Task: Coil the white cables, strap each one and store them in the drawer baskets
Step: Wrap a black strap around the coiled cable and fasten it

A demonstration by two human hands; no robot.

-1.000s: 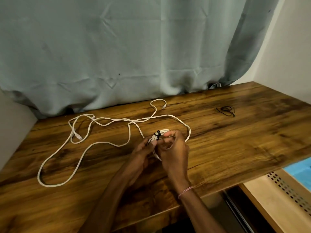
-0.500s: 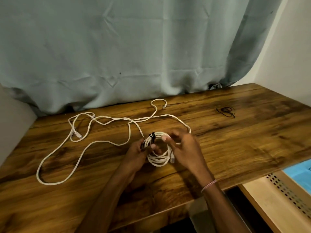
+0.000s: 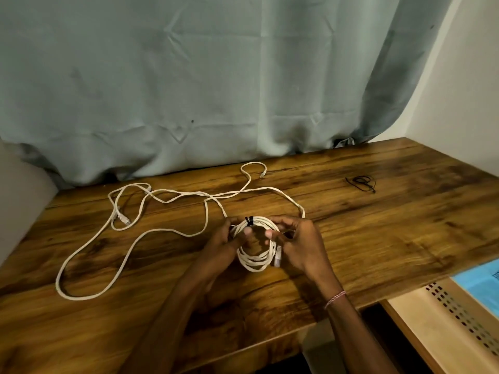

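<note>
A coiled white cable (image 3: 255, 261) lies between my hands in the middle of the wooden desk (image 3: 378, 238). A black strap (image 3: 249, 221) wraps the coil's top. My left hand (image 3: 229, 238) holds the coil's left side just below the strap, thumb over the strands. My right hand (image 3: 299, 245) grips the coil's right side, and a clear plug (image 3: 277, 256) hangs by its palm. A second white cable (image 3: 135, 233) sprawls loose over the desk's left and back. Another black strap (image 3: 361, 182) lies at the back right.
A grey-green curtain (image 3: 216, 90) hangs behind the desk. At the lower right an open drawer shows a beige perforated basket (image 3: 442, 319) and a blue one (image 3: 478, 284). A white wall stands at the right.
My hands have drawn apart, from bunched together over the strap to either side of the coil. The whole coil now shows, with the strap closed round its top.
</note>
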